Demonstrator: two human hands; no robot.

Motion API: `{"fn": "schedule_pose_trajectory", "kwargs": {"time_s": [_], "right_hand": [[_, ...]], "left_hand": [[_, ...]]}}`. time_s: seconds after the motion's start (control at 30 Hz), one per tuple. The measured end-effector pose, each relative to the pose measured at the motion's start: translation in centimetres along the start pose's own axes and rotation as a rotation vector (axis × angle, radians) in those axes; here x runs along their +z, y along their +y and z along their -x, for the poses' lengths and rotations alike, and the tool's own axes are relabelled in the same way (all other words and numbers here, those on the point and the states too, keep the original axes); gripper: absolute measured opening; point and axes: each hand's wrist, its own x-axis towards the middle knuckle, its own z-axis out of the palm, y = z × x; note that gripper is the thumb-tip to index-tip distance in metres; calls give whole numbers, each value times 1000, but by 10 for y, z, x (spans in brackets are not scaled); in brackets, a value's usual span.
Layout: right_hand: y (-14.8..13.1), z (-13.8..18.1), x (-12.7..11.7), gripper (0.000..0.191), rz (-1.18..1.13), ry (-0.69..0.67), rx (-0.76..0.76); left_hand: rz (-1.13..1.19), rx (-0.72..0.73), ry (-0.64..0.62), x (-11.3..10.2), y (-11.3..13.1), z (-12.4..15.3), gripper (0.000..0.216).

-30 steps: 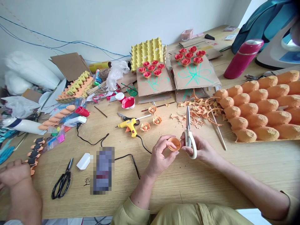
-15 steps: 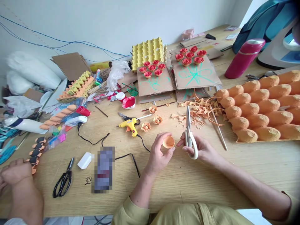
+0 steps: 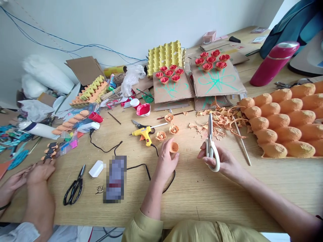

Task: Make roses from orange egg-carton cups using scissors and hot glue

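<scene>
My left hand (image 3: 167, 159) curls its thumb and fingers around a small orange cup cut from an egg carton (image 3: 174, 147), its opening facing up. To the right, white-handled scissors (image 3: 211, 143) point away from me, blades together, gripped by my right hand (image 3: 225, 162). Just beyond the cup lie several orange paper-pulp roses (image 3: 174, 129). A yellow hot glue gun (image 3: 143, 133) rests left of them, its black cord running behind my left hand. Beyond the scissors is a heap of orange trimmings (image 3: 217, 122).
A large orange egg tray (image 3: 285, 124) fills the right side. Cardboard pieces with red roses (image 3: 210, 79) stand at the back. On the left are black-handled scissors (image 3: 74, 188), a white block (image 3: 96, 168) and another person's hands (image 3: 37, 173). A pink flask (image 3: 274, 65) stands back right.
My left hand has carried the cup left, away from the scissors and nearer the orange roses. My right hand keeps the scissors in about the same place. The view has turned slightly left.
</scene>
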Motion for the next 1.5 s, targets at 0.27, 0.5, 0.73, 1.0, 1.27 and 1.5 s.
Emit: {"fn": "schedule_pose_trajectory", "kwargs": {"time_s": [0.27,0.5,0.73,1.0,1.27,1.5], "right_hand": [[1,0,-4,31,-4,22,-6],[1,0,-4,35,30,30,-1],[0,-1,-4,31,59,19,-24],[-3,0,-5,29,49,-19,0],[-5,2,-8,30,127,-72,3],[-14,2,-13,34,315,-213,-43]], "left_hand": [[-46,-67,41,-1,1,1,50],[-26,-28,-11,-4,0,0,65],[-21,-54,30,-4,-4,-2,51],[31,-41,20,-6,-2,-2,45],[228,-54,-23,-16,9,-6,10],[863,-288,-241,-23,21,-1,22]]}}
